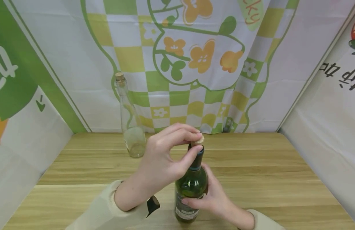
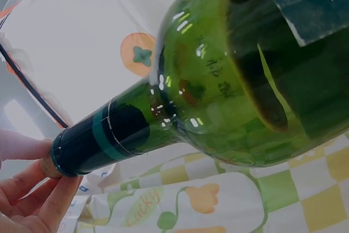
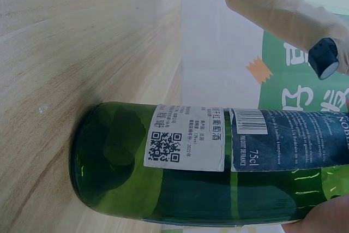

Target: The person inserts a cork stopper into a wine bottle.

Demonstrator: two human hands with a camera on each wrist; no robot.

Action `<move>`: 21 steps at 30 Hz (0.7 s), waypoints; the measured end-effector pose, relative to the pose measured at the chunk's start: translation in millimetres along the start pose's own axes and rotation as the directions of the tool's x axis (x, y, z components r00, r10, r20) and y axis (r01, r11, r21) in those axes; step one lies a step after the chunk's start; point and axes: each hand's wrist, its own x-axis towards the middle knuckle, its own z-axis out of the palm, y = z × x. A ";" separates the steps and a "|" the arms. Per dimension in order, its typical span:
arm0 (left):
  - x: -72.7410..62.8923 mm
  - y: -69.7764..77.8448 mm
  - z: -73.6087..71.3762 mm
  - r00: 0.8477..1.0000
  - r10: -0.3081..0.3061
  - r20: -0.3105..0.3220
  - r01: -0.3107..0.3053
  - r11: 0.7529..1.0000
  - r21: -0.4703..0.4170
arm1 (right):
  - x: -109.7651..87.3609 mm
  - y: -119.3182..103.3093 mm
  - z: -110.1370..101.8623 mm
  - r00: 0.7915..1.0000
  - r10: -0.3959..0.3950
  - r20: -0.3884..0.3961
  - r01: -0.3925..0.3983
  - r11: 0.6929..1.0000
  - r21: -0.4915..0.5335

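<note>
A green wine bottle (image 1: pixel 192 187) stands upright on the wooden table, a dark band round its neck. At its mouth a cork (image 1: pixel 199 141) pokes out, and my left hand (image 1: pixel 166 156) pinches it between thumb and fingers. In the left wrist view those fingers (image 2: pixel 41 203) touch the cork (image 2: pixel 50 167) right at the rim. My right hand (image 1: pixel 215 198) wraps round the bottle's body below the shoulder. The right wrist view shows the bottle's labels (image 3: pixel 188 137) and its base on the tabletop; only part of the right hand (image 3: pixel 324 216) appears there.
A clear glass bottle (image 1: pixel 132 137) with a cork stopper (image 1: pixel 119 76) stands at the back left of the table (image 1: pixel 252 166). Behind it hangs a checked, flowered cloth (image 1: pixel 177 95). Printed white walls enclose both sides.
</note>
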 end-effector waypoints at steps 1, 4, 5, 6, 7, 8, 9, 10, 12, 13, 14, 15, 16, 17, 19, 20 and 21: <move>-0.2 0.0 0.1 1.000 0.003 0.000 -0.003 1.000 0.002 | -0.1 0.2 0.0 1.000 -0.001 -0.001 0.001 1.000 0.000; -0.4 0.6 0.4 1.000 0.015 0.005 -0.015 1.000 0.013 | -0.4 0.5 0.0 1.000 0.000 -0.005 0.000 1.000 -0.006; -0.4 0.8 0.4 1.000 0.019 0.008 -0.019 1.000 0.016 | -0.5 0.6 -0.1 1.000 0.000 -0.006 0.000 1.000 -0.008; -0.3 0.9 0.5 1.000 0.023 0.011 -0.023 1.000 0.020 | -0.7 0.8 -0.2 1.000 -0.001 -0.007 0.001 1.000 -0.011; -0.4 1.1 0.5 1.000 0.027 0.014 -0.027 0.999 0.025 | -0.8 0.8 -0.2 1.000 -0.004 -0.008 0.003 1.000 -0.012; -0.5 1.3 0.4 0.999 0.029 0.016 -0.030 0.999 0.032 | -0.9 0.8 -0.2 1.000 -0.005 -0.008 0.005 1.000 -0.013; -0.7 1.4 0.4 0.999 0.033 0.017 -0.034 0.999 0.038 | -0.9 0.9 -0.2 1.000 -0.007 -0.006 0.007 1.000 -0.012; -0.9 1.4 0.4 0.999 0.037 0.017 -0.037 0.998 0.046 | -0.8 1.0 -0.2 1.000 -0.012 -0.005 0.012 1.000 -0.011; -1.1 1.3 0.5 0.999 0.044 0.012 -0.045 0.997 0.057 | -0.7 0.9 -0.2 1.000 -0.012 -0.004 0.011 1.000 -0.010; -1.1 1.2 0.5 0.999 0.048 0.009 -0.048 0.997 0.060 | -0.6 0.9 -0.2 1.000 -0.013 -0.004 0.013 1.000 -0.007; -1.2 1.2 0.7 0.999 0.051 0.007 -0.051 0.997 0.063 | -0.6 0.9 -0.2 1.000 -0.011 -0.005 0.011 1.000 -0.008; -1.2 1.3 0.8 0.999 0.054 0.005 -0.055 0.996 0.063 | -0.6 0.8 -0.2 1.000 -0.012 -0.005 0.012 1.000 -0.009; -1.2 1.3 0.9 0.998 0.057 0.003 -0.057 0.996 0.065 | -0.6 0.8 -0.2 1.000 -0.012 -0.007 0.012 1.000 -0.012; -1.0 1.3 0.9 0.998 0.058 0.002 -0.058 0.996 0.066 | -0.7 0.6 -0.2 1.000 -0.007 -0.008 0.007 1.000 -0.015; -0.9 1.7 0.8 0.998 0.060 0.001 -0.060 0.996 0.068 | -0.9 0.4 -0.2 1.000 -0.002 -0.009 0.002 1.000 -0.018; -0.9 2.0 0.7 0.998 0.060 0.002 -0.060 0.996 0.070 | -1.2 0.3 -0.2 1.000 0.002 -0.010 -0.003 1.000 -0.023; -0.9 2.1 0.6 0.998 0.060 0.003 -0.060 0.996 0.071 | -1.3 0.1 -0.3 1.000 0.004 -0.009 -0.005 1.000 -0.023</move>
